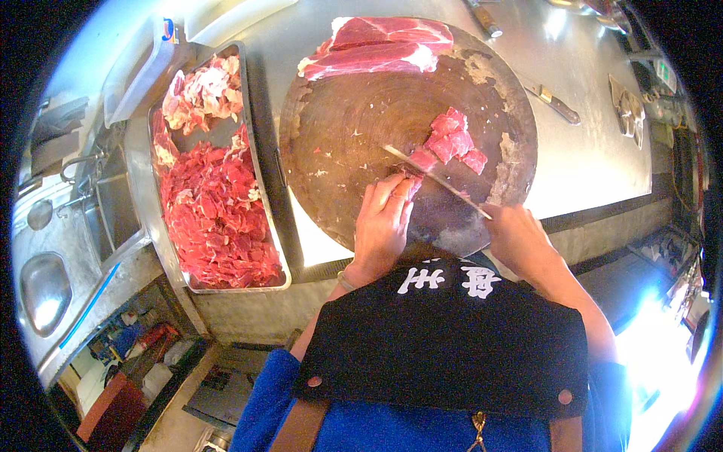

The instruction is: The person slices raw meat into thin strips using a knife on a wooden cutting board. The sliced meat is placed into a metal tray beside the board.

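On a round wooden chopping block (361, 113), my left hand (385, 217) presses with bent fingers on a small piece of raw red meat (416, 183). My right hand (517, 234) grips the handle end of a knife (446, 185), whose blade, seen nearly edge-on, stands right beside my left fingertips. Cut slices of raw meat (451, 135) lie in a loose pile beyond the blade. Larger slabs of raw meat (381, 48) rest at the far edge of the block. The knife's handle is mostly hidden in my right hand.
Left of the block, a metal tray (285, 271) holds many red meat slices (217, 220) and paler trimmings (206, 93). A second knife (556, 106) lies on the steel counter at right, with a crumpled cloth (627, 110) farther right. A sink (116, 198) is at far left.
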The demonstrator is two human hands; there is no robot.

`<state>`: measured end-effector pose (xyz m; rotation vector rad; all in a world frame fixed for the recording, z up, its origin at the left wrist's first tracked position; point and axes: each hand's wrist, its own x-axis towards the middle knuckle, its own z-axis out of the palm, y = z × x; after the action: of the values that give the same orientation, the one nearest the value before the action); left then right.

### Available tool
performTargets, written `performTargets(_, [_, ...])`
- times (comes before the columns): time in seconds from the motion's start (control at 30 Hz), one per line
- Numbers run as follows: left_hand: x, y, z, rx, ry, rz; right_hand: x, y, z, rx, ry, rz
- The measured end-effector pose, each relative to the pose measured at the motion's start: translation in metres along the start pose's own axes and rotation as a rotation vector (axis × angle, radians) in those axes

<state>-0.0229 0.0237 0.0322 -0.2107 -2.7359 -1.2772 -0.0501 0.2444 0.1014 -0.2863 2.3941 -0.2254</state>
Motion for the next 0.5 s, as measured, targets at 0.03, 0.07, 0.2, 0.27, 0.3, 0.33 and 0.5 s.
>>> performTargets(0.03, [0.000, -0.001, 0.001, -0.013, 0.009, 0.003, -0.008, 0.003, -0.001, -0.009, 0.010, 0.072])
performTargets(0.07, [-0.001, -0.001, 0.002, -0.026, 0.020, 0.008, -0.016, 0.004, -0.001, 0.004, 0.052, 0.041])
performTargets(0.2, [-0.001, -0.006, 0.002, 0.044, -0.066, 0.010, -0.045, 0.004, -0.012, -0.074, -0.003, 0.012])
performTargets(0.27, [-0.001, -0.006, 0.002, 0.041, -0.026, 0.053, -0.053, 0.001, -0.015, -0.121, -0.035, -0.034])
performTargets(0.3, [-0.001, -0.006, 0.002, 0.035, -0.009, 0.067, -0.054, 0.000, -0.016, -0.130, -0.059, -0.010])
performTargets(0.33, [0.000, -0.006, 0.002, 0.025, -0.022, 0.055, -0.054, -0.001, -0.016, -0.142, -0.073, 0.004])
performTargets(0.5, [0.002, -0.006, 0.003, 0.017, 0.020, 0.073, -0.034, -0.008, -0.013, -0.124, -0.110, -0.020])
